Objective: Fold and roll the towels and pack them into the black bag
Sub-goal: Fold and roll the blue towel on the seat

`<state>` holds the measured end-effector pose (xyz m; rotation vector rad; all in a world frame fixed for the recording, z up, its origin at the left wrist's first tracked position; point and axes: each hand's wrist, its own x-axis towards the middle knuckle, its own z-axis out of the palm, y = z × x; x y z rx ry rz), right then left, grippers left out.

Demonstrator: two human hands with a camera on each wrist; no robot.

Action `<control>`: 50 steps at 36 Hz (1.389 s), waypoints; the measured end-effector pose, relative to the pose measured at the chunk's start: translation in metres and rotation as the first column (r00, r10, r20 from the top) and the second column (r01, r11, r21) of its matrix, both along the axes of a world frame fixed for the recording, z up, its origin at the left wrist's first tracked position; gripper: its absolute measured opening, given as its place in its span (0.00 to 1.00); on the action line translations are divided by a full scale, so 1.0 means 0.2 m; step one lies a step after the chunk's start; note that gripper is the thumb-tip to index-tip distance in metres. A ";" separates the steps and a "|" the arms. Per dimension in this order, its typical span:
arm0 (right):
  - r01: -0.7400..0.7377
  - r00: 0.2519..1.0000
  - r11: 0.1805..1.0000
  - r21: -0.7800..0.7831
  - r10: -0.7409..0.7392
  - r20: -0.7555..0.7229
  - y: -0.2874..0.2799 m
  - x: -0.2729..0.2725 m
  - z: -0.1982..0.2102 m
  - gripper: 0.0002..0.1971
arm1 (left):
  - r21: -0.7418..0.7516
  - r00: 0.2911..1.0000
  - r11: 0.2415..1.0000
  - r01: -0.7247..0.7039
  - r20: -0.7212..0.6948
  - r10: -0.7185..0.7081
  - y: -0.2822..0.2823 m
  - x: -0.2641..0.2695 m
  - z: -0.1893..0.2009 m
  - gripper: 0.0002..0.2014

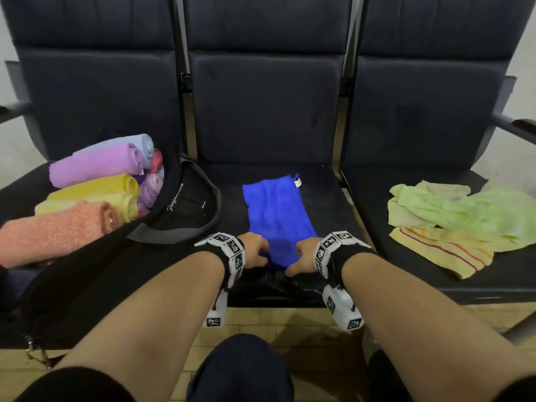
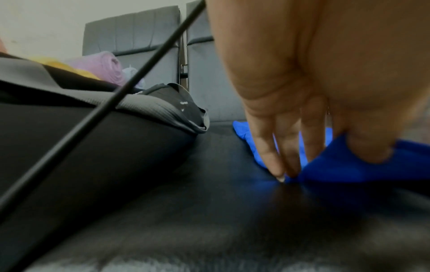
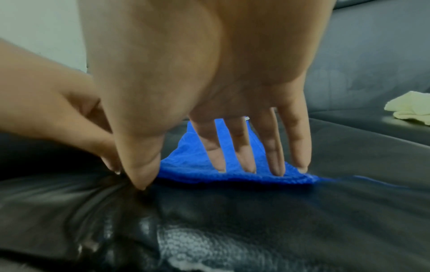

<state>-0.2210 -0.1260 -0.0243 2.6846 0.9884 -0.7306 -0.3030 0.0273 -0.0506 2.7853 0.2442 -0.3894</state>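
Black bag (image 1: pixel 185 210) reads "Jeffamous"-like script, unclear; blue towel (image 1: pixel 278 216) tagged.

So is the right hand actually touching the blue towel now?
Touching. In the right wrist view the right hand's fingertips press down on the near edge of the blue towel, with no gap visible.

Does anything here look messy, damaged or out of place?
Mostly tidy. The green and yellow towels on the right seat lie in a crumpled heap, not yet folded. The middle seat shows worn, cracked leather at its front edge. The blue towel lies folded in a strip, slightly slanted.
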 end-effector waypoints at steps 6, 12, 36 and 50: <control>-0.011 0.999 1.000 -0.024 0.012 0.049 0.03 -0.03 0.02 0.31 | -0.082 0.991 0.992 -0.096 0.080 0.102 0.02 0.03 0.00 0.12; 0.018 0.993 1.000 0.019 -0.020 0.112 0.06 -0.02 -0.02 0.14 | -0.178 0.978 0.970 -0.165 0.098 0.184 0.11 0.01 0.01 0.13; 0.336 0.942 0.844 0.417 -0.303 -0.147 0.01 0.11 -0.10 0.14 | -0.284 0.904 0.888 -0.363 0.124 0.409 0.26 -0.06 -0.03 0.11; 0.424 0.904 0.893 0.154 -0.428 -0.009 0.04 0.17 -0.25 0.24 | -0.117 0.935 0.927 -0.355 -0.062 0.350 0.26 -0.05 -0.08 0.12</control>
